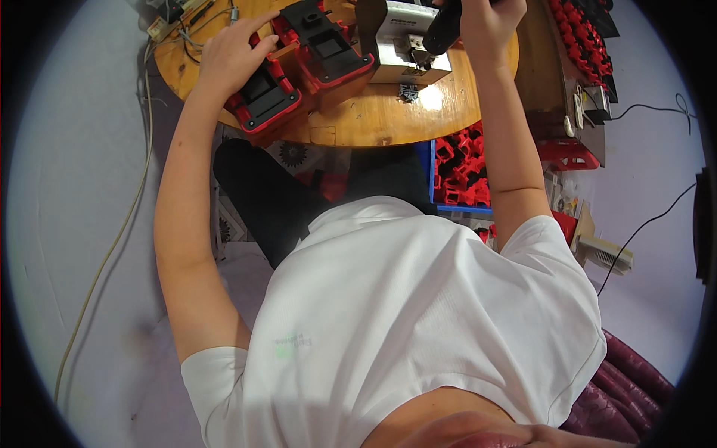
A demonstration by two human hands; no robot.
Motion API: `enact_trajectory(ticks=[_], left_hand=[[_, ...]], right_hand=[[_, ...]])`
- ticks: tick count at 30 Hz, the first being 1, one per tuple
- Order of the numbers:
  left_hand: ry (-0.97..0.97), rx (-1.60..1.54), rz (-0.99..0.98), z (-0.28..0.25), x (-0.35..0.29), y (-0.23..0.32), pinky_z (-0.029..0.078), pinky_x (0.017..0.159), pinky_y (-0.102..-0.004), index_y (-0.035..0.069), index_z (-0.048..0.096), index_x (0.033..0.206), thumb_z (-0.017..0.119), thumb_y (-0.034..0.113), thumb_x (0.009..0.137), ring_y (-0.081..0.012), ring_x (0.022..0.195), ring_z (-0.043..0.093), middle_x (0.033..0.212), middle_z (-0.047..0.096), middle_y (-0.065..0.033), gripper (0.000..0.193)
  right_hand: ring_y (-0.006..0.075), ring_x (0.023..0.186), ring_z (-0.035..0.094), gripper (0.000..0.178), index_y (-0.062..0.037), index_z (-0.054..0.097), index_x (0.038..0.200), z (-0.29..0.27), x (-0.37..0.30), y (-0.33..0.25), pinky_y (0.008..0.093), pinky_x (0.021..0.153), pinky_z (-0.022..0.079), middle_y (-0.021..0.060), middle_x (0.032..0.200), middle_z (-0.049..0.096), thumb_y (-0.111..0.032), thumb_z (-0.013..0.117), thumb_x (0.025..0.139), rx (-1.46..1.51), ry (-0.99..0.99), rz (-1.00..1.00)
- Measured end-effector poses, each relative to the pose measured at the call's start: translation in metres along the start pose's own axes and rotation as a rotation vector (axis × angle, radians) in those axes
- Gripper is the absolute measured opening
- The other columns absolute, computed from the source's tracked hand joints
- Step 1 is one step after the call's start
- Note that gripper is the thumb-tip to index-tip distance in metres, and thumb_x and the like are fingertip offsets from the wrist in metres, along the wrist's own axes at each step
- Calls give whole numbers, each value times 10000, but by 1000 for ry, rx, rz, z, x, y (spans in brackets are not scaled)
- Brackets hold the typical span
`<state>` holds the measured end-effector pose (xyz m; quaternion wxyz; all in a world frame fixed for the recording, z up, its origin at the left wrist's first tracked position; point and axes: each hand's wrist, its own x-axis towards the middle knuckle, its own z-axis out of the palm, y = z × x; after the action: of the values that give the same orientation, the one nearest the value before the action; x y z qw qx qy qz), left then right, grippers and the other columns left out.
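Observation:
My left hand (233, 60) lies over the left-hand black and red plastic housing (270, 101), thumb and forefinger spread apart. Beside it, a second black and red housing (328, 48) leans on a reddish block. In my right hand (494, 30) is a black electric screwdriver (445, 31), fingers wrapped round its body. Its lower end points at the front mechanism of a silver metal box (392, 30), which looks like a screw feeder. Whether the tip touches it I cannot tell. A small heap of screws (408, 93) lies in front of the box.
The round wooden table (358, 133) has its curved edge nearest me. Below it on the right stands a blue crate (433, 175) of red and black parts. More red parts (579, 37) fill a surface at far right. Cables (187, 37) run along the table's left edge.

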<state>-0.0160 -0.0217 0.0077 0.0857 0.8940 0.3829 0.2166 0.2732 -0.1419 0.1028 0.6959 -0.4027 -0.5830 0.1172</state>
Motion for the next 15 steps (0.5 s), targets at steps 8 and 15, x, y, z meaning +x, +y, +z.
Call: enact_trajectory(ticks=[8, 15], left_hand=[[24, 10, 32, 7, 4, -4, 481, 863, -434, 319, 577, 1343, 553, 441, 925, -307, 1010, 631, 1119, 669, -97, 436], [123, 11, 48, 14, -1, -12, 487, 858, -448, 221, 604, 1316, 556, 448, 921, -323, 1008, 636, 1085, 680, -128, 459]], right_hand=[[125, 600, 567, 240, -58, 483, 1053, -14, -26, 24, 277, 532, 466, 34, 736, 558, -175, 661, 943, 16, 56, -159], [122, 564, 571, 301, -54, 503, 972, 15, 8, 0, 270, 507, 461, 42, 700, 569, -304, 668, 945, 168, 26, 77]])
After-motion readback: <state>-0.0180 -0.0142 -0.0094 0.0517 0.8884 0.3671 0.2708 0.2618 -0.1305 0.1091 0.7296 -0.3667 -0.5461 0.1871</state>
